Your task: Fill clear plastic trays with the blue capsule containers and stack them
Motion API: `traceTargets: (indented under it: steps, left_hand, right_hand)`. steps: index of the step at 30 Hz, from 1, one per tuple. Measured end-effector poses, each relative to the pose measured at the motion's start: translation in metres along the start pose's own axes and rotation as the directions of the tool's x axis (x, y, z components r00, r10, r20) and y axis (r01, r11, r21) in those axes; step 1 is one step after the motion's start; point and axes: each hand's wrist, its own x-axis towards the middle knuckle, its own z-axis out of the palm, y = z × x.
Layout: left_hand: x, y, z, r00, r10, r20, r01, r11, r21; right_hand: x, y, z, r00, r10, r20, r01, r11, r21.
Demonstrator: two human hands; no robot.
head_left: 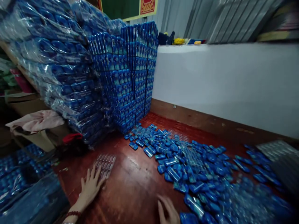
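My left hand [90, 185] is spread out low over the red-brown tabletop [133, 193], fingers apart. Its fingertips reach the near edge of a clear plastic blister tray [105, 164]; whether they press on it I cannot tell. My right hand [169, 211], cut off by the bottom edge, has its thumb and fingers apart and shows nothing between them. Just to its right begins a large loose pile of small blue packs [173, 172], flat and rounded, their printing too blurred to read. Clear trays [190, 157] lie among the packs.
Tall stacks of blue packs [119, 81] rise at the back, beside plastic-wrapped bundles [60, 68] on the left. A low white wall [219, 84] bounds the far side. Pink cloth [37, 120] hangs over a box at left. More trays [277, 149] lie far right.
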Motion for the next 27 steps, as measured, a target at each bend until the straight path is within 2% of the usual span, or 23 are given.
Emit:
traceTargets:
  steps: [1, 2, 3, 4, 6, 8, 10, 12, 14, 16, 19, 22, 24, 25, 26, 27]
  left_hand:
    - [-0.001, 0.005, 0.006, 1.0, 0.001, -0.013, -0.001, 1.0, 0.016]
    - [-0.002, 0.012, 0.009, 0.999, 0.009, -0.039, -0.008, 1.0, 0.026]
    - [-0.001, 0.022, 0.01, 0.997, 0.026, -0.066, -0.024, 0.999, 0.029]
    - [0.0, 0.033, 0.008, 0.995, 0.056, -0.078, -0.054, 0.998, 0.023]
    - [0.001, 0.056, 0.002, 0.988, 0.146, -0.053, -0.147, 0.989, -0.02]
    - [-0.004, 0.078, -0.003, 0.963, 0.27, -0.009, -0.27, 0.96, -0.073]
    - [-0.014, 0.096, -0.001, 0.923, 0.384, 0.026, -0.378, 0.918, -0.122]
    - [-0.029, 0.106, 0.005, 0.875, 0.481, 0.05, -0.467, 0.868, -0.167]
    - [-0.043, 0.111, 0.01, 0.788, 0.611, 0.082, -0.583, 0.782, -0.222]
    - [-0.047, 0.11, 0.01, 0.647, 0.749, 0.143, -0.696, 0.656, -0.292]
    - [-0.035, 0.109, 0.002, 0.406, 0.873, 0.268, -0.776, 0.485, -0.403]
    - [-0.012, 0.115, -0.008, 0.219, 0.927, 0.304, -0.793, 0.351, -0.498]
    - [-0.002, 0.123, -0.013, 0.144, 0.94, 0.308, -0.782, 0.299, -0.547]
    - [0.0, 0.127, -0.015, 0.128, 0.942, 0.311, -0.772, 0.291, -0.565]
    - [0.0, 0.132, -0.017, 0.126, 0.942, 0.31, -0.762, 0.292, -0.577]
    - [-0.003, 0.135, -0.018, 0.143, 0.943, 0.3, -0.754, 0.3, -0.584]
  right_hand:
    - [0.01, -0.007, 0.001, 0.986, -0.165, 0.023, 0.166, 0.983, -0.074]
    - [0.027, -0.015, 0.001, 0.942, -0.334, 0.041, 0.336, 0.925, -0.176]
    - [0.047, -0.025, 0.001, 0.863, -0.5, 0.071, 0.497, 0.814, -0.301]
    - [0.069, -0.035, 0.002, 0.834, -0.55, 0.042, 0.509, 0.738, -0.444]
    - [0.112, -0.048, 0.004, 0.845, -0.535, -0.002, 0.394, 0.625, -0.674]
    - [0.141, -0.05, 0.01, 0.889, -0.457, 0.039, 0.308, 0.533, -0.788]
    - [0.154, -0.041, 0.016, 0.893, -0.427, 0.141, 0.342, 0.441, -0.83]
    - [0.153, -0.028, 0.018, 0.854, -0.455, 0.253, 0.442, 0.375, -0.815]
    - [0.146, -0.017, 0.017, 0.81, -0.491, 0.32, 0.522, 0.354, -0.776]
    - [0.14, -0.013, 0.012, 0.781, -0.518, 0.349, 0.573, 0.373, -0.73]
    - [0.139, -0.02, 0.006, 0.778, -0.536, 0.327, 0.588, 0.441, -0.678]
    - [0.148, -0.044, 0.012, 0.79, -0.544, 0.283, 0.57, 0.48, -0.666]
    - [0.16, -0.066, 0.026, 0.778, -0.556, 0.294, 0.588, 0.477, -0.654]
    - [0.168, -0.078, 0.035, 0.77, -0.558, 0.311, 0.602, 0.472, -0.644]
    - [0.177, -0.089, 0.045, 0.765, -0.555, 0.328, 0.613, 0.469, -0.636]
    - [0.187, -0.1, 0.056, 0.764, -0.546, 0.344, 0.619, 0.468, -0.63]
